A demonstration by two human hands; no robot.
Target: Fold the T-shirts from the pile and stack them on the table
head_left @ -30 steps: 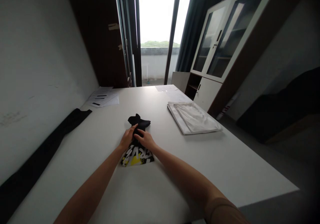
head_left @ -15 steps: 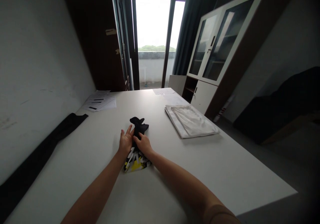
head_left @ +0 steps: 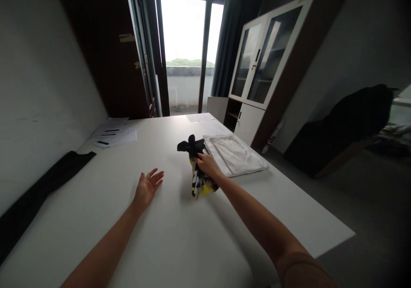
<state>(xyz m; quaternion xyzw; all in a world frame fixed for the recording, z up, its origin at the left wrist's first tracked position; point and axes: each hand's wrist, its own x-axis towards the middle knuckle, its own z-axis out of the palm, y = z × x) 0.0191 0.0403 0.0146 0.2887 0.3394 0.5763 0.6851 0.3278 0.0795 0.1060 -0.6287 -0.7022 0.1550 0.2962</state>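
My right hand (head_left: 208, 165) is closed around the middle of a black cloth bundle with a yellow and white print (head_left: 203, 184). The bundle's black ends spread out beyond my fingers, and its patterned part hangs toward me, apparently just above the table. Off to the left, my left hand (head_left: 147, 189) is empty, palm up with its fingers apart. Folded white cloth (head_left: 237, 153) lies right behind and to the right of the bundle; the bundle's black end partly overlaps its near-left corner in view.
The white table (head_left: 160, 245) stretches toward the window. Black fabric (head_left: 51, 181) lies along its left side by the wall. Printed papers (head_left: 112, 133) rest at the far left, with another sheet (head_left: 201, 118) at the back. A glass-fronted cabinet (head_left: 244, 108) stands beyond the right edge.
My right hand has carried the black patterned bundle rightward, closer to the white cloth. My left hand has let go of it and moved left. The view has turned slightly right.
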